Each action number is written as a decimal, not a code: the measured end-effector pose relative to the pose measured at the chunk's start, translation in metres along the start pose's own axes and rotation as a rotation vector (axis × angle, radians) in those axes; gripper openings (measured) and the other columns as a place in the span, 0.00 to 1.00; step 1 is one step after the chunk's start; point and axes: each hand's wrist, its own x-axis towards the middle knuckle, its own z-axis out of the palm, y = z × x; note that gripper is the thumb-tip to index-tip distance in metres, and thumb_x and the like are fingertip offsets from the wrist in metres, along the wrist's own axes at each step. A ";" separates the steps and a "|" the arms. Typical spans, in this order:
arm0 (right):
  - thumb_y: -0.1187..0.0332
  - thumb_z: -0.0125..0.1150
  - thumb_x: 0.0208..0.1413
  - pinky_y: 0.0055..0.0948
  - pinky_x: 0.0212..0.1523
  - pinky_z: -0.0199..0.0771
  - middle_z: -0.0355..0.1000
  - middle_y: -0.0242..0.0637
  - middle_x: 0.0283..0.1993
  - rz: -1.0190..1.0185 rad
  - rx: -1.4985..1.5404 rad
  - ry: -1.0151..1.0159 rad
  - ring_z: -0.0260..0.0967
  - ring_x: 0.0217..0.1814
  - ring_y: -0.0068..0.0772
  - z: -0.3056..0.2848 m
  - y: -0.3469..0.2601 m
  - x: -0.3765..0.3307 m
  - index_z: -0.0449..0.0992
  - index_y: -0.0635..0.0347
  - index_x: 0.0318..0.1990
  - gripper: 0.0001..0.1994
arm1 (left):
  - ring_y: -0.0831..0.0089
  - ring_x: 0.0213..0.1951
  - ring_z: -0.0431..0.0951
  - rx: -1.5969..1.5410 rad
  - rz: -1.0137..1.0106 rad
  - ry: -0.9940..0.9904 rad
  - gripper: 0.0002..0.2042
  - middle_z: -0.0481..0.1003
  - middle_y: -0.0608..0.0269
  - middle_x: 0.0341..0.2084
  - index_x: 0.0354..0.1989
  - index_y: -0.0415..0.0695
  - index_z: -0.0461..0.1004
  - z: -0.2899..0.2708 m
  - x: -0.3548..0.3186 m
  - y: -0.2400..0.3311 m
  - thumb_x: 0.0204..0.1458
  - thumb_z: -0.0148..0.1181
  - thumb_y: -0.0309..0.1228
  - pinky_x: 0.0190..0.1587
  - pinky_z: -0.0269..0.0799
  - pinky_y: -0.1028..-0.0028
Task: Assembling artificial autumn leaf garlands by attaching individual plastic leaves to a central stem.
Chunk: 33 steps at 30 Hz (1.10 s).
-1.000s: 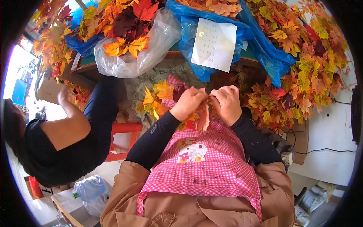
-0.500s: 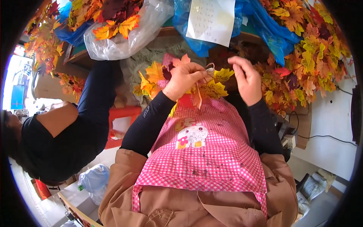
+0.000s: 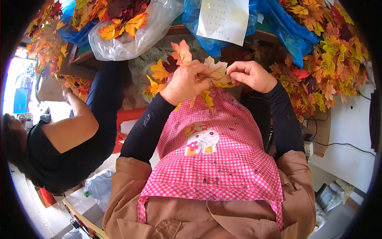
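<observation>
My left hand (image 3: 187,83) is closed around the stems of a bunch of artificial maple leaves (image 3: 160,72), coloured orange, yellow and dark red. A salmon-coloured leaf stands up above that hand. Between my two hands a pale cream-pink maple leaf (image 3: 219,70) sticks out, with a thin brown stem running toward my left fingers. My right hand (image 3: 253,76) is pinched at the right edge of this pale leaf. Its exact grip is partly hidden by the fingers. Below the bunch hangs my pink checked apron (image 3: 223,167).
Ahead, a clear plastic bag (image 3: 119,44) and blue plastic bags (image 3: 290,32) drape over the table edge, with a handwritten paper sheet (image 3: 223,20). Leaf garlands (image 3: 322,67) fill the right side. At left, another person (image 3: 67,147) sits near a red stool (image 3: 129,115).
My right hand has moved left and closed at the pale leaf, which now shows between my hands. The white loop seen earlier is out of sight. The neighbouring person's arm has shifted.
</observation>
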 end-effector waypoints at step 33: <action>0.69 0.58 0.57 0.26 0.37 0.71 0.72 0.33 0.28 -0.120 -0.351 0.435 0.70 0.33 0.22 -0.008 0.012 -0.020 0.74 0.62 0.35 0.06 | 0.55 0.34 0.78 0.191 0.107 0.122 0.05 0.77 0.50 0.30 0.35 0.38 0.76 0.059 0.025 0.020 0.50 0.56 0.24 0.36 0.72 0.66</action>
